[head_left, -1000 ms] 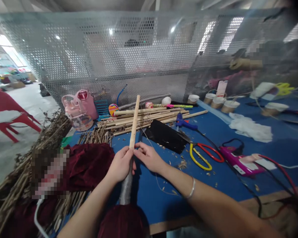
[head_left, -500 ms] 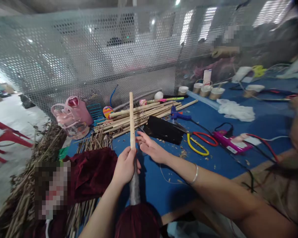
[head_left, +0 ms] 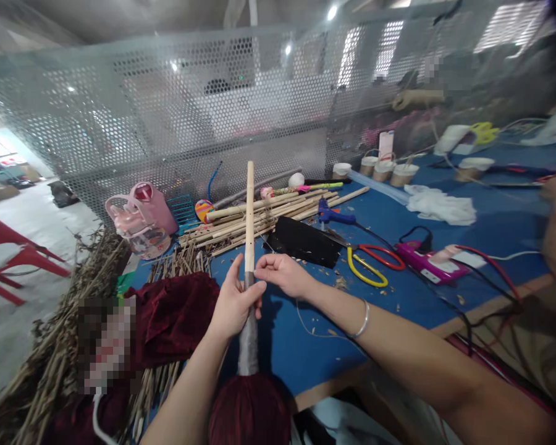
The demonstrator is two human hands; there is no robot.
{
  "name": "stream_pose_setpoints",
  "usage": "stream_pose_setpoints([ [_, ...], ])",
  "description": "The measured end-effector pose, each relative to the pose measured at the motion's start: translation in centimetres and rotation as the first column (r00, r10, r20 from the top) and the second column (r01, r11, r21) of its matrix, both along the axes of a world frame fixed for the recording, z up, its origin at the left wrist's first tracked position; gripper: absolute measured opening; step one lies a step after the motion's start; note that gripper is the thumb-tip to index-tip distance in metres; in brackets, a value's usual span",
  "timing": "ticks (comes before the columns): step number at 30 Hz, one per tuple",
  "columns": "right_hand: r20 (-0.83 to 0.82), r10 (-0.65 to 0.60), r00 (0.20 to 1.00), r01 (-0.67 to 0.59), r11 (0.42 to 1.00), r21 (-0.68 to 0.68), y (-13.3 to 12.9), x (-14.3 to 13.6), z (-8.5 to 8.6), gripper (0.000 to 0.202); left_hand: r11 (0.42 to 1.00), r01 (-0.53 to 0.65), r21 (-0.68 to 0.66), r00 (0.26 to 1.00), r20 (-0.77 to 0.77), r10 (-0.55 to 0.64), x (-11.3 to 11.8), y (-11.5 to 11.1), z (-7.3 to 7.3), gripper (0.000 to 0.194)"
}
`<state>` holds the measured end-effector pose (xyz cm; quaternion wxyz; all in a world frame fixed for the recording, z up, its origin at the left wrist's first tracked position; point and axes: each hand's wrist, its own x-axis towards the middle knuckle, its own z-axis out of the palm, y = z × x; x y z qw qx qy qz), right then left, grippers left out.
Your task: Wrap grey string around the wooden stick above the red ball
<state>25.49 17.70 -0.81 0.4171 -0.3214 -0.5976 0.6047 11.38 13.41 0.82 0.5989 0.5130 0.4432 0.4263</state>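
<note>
Two bare hands work at one upright stick, whose lower length wears a grey wrapping that runs down to a dark red bundle at the near edge of the blue worktop. The left hand grips the wrapped part near its top, thumb laid across the front, index finger pointing up alongside. The right hand sits just beside the stick at the same height, fingertips drawn together; whether they pinch something fine or touch the stick is too small to tell.

Half a second ago the right hand was spread and apart from the stick, and the left fist covered the top of the wrapping. Now the right fingers have closed in and the left hand has loosened, so the line where grey meets bare wood shows. That puts the attention of both hands on this joint, with the left as the support.

Beyond the hands lie a pile of pale sticks, a black cloth, a blue glue gun and scissors with yellow and red handles. A dark red cloth lies left of the left hand.
</note>
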Motion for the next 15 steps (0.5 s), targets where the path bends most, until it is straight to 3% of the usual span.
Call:
stream_pose_setpoints([
  [2, -0.045, 0.047, 0.998, -0.05, 0.996, -0.071, -0.1, -0.2, -0.1, 0.03, 1.0, -0.01, 0.011, 0.998, 0.062, 0.01, 0.0, -0.3, 0.3, 0.093],
  [6, -0.071, 0.123, 0.99, -0.132, 0.982, -0.134, -0.2, -0.1, -0.1, 0.031, 0.999, 0.026, 0.043, 0.987, 0.156, -0.033, 0.1, -0.7, 0.6, 0.088],
  [12, 0.167, 0.051, 0.985, -0.084, 0.977, 0.197, 0.4, 1.9, 1.6, 0.028, 0.999, 0.045, 0.013, 0.986, 0.162, -0.046, 0.7, -0.9, 0.5, 0.086],
  [15, 0.159, 0.047, 0.986, -0.079, 0.976, 0.205, 0.5, 2.3, 2.0, 0.026, 1.0, 0.026, 0.01, 0.988, 0.153, -0.028, 0.8, -0.9, 0.3, 0.084],
])
